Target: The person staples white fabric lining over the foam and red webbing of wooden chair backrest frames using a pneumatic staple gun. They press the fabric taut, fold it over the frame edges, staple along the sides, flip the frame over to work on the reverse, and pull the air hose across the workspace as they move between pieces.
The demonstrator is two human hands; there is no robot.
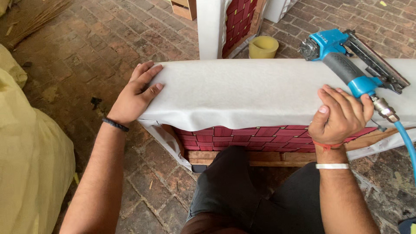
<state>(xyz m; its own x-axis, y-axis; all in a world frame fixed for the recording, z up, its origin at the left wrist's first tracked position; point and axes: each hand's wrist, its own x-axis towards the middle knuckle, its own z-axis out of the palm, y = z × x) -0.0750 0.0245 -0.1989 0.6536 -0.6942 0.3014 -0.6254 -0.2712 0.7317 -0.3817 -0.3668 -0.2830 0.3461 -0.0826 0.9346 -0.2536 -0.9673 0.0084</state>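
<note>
One white fabric sheet (260, 91) drapes the frame's top; the left hand (135, 95) presses its left edge with spread fingers, the right hand (342, 115) pins its front edge while gripping one blue staple gun (351, 60).

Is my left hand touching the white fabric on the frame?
Touching. The head view shows the left hand lying flat on the end of the white fabric, fingers spread over its edge, with no gap between them.
</note>
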